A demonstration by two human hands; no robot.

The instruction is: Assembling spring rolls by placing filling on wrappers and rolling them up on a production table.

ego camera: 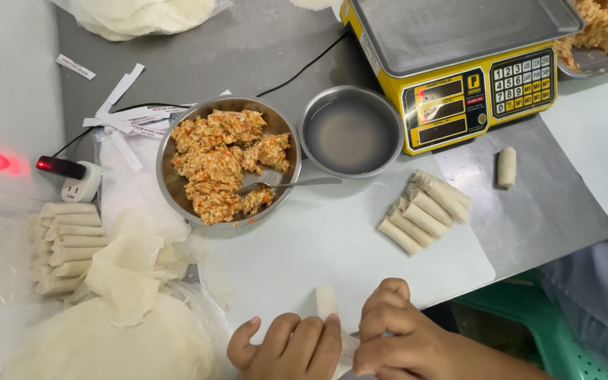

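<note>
Down at the near edge of the white cutting mat (332, 246), both my hands are curled over one spring roll (327, 301), its pale end poking up between them. Left hand (290, 348) lies with fingers folded over the wrapper; right hand (395, 338) is bent in a loose fist, knuckles up, pressing on the same roll. Kept close to me, likely so I can roll it tight against the mat.

Filling bowl (223, 162), round metal, sits just ahead within reach, heaped with orange-flecked mince, a fork (286, 185) resting in it with the handle pointing right. Beside it a smaller metal bowl of water (350, 131), probably for sealing edges.

Finished rolls (423, 211) stacked on the mat's right side; one stray roll (507, 167) lies apart on the steel table. More rolls (65, 246) are piled at left, near loose wrapper sheets (128, 274).

Yellow digital scale (459, 70) at the far right, keypad facing me. White paper label strips (124, 116) are scattered behind the filling bowl. A plug adapter (79, 184) with a red light sits at left.
</note>
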